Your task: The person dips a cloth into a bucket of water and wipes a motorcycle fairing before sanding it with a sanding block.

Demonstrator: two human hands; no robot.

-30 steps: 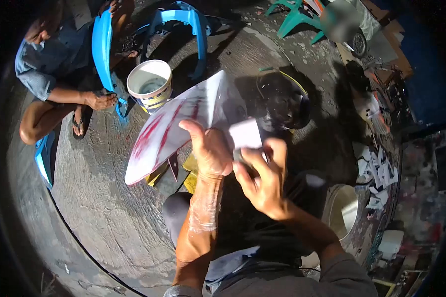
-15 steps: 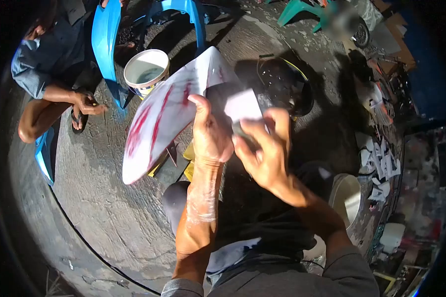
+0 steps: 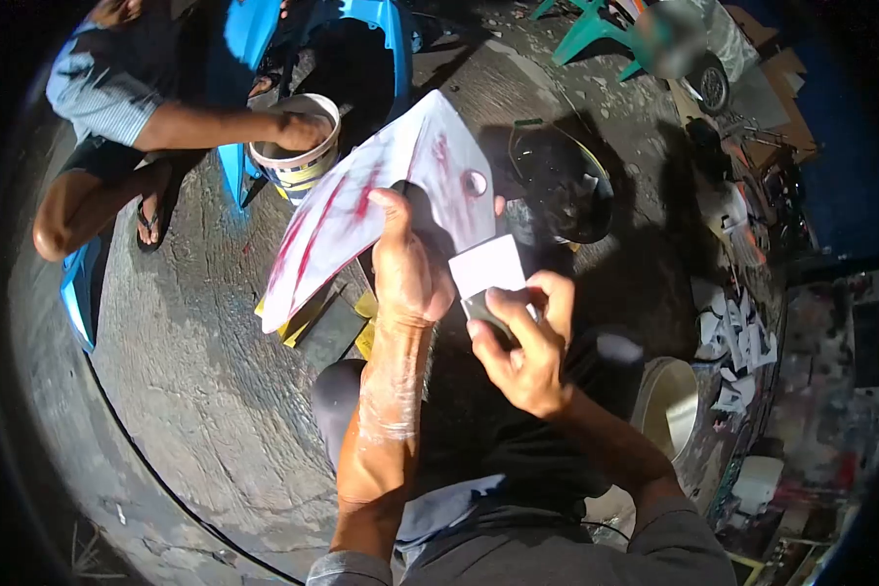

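A white motorcycle body panel (image 3: 361, 210) with red smears and a round hole hangs tilted in front of me. My left hand (image 3: 405, 259) is closed around its near edge, thumb on the upper face; most of its fingers are hidden underneath, with one fingertip showing past the far right edge. Just right of the panel's lower corner, my right hand (image 3: 527, 342) pinches a small rectangular piece that looks like folded sandpaper (image 3: 488, 267). Its lit face is bright white, and a grey part lies under the fingers.
A person's hand (image 3: 303, 132) reaches into a white bucket (image 3: 322, 164) at the left. Blue body panels (image 3: 249, 39) stand behind it. A dark round basin (image 3: 566, 186) lies ahead, a pale bucket (image 3: 669, 405) at my right. Yellow pieces (image 3: 365, 339) lie below the panel.
My right hand has drawn the sandpaper down and off the panel, uncovering the round hole. The panel has tilted slightly. The other person's hand has moved into the white bucket.
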